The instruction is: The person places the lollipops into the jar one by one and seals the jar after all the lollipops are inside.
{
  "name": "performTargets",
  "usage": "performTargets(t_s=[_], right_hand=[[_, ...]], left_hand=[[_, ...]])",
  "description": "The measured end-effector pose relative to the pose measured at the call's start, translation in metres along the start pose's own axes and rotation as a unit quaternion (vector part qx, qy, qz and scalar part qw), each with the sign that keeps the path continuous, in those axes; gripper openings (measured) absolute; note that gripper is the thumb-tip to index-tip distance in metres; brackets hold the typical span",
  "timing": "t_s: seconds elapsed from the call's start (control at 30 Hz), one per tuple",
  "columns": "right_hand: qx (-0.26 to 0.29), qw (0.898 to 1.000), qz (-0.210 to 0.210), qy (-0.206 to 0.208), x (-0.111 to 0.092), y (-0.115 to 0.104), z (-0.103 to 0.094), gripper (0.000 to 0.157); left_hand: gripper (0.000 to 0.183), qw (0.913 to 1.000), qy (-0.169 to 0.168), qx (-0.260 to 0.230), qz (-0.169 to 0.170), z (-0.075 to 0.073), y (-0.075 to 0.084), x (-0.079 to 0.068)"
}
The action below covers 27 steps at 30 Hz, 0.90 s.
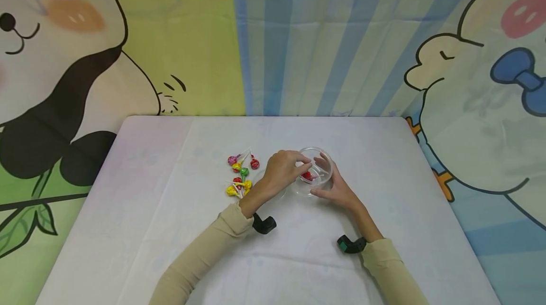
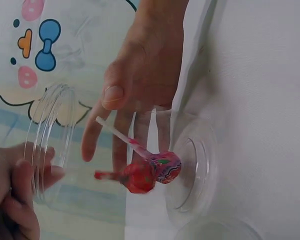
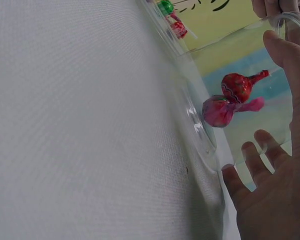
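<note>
A clear plastic jar (image 1: 313, 186) stands upright on the white table, its mouth upward. My right hand (image 1: 339, 186) holds it around the side, thumb and fingers spread about the wall. My left hand (image 1: 283, 170) is at the mouth, fingertips just inside the rim, with nothing between them. Within the jar, a pink-purple lollipop (image 2: 165, 167) leans with its white stick up. Beside it a red lollipop (image 2: 139, 178), slightly blurred, has its stick pointing toward the left fingertips.
Left of the jar lies a loose pile of wrapped lollipops, among them a green lollipop (image 1: 244, 172), a yellow lollipop (image 1: 232, 191) and a red lollipop (image 1: 254, 163). A clear round rim (image 2: 220, 227) shows on the table beside the jar base. Cartoon-printed cloth (image 1: 298, 39) hangs behind the table.
</note>
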State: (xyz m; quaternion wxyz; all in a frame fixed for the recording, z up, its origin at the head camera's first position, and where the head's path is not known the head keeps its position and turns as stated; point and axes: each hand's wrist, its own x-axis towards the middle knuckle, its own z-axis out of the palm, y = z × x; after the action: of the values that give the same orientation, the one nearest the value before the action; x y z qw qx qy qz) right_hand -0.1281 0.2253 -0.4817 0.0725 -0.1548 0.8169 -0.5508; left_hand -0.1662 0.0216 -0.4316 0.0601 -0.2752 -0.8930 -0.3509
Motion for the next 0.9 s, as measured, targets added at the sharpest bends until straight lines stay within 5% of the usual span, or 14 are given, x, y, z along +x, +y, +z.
performTargets(t_s=[0.17,0.33,0.6,0.9], right_hand=[[0.0,1.0,0.0,0.0,0.001,-0.002,0.003,0.101],[0.0,1.0,0.001,0.001,0.002,-0.004,0.002,0.102],[0.008,1.0,0.004,0.006,0.002,-0.003,-0.001,0.103],[0.015,1.0,0.009,0.005,0.002,0.0,0.001,0.102]], left_hand=[[0.029,0.9964,0.05,-0.06,0.034,-0.012,-0.013,-0.021],[0.03,0.985,0.108,-0.132,0.025,-0.034,-0.038,-0.054],[0.035,0.9803,0.118,-0.151,-0.05,-0.057,-0.077,-0.106],[0.037,0.978,0.117,-0.125,-0.119,-0.068,-0.1,-0.138]])
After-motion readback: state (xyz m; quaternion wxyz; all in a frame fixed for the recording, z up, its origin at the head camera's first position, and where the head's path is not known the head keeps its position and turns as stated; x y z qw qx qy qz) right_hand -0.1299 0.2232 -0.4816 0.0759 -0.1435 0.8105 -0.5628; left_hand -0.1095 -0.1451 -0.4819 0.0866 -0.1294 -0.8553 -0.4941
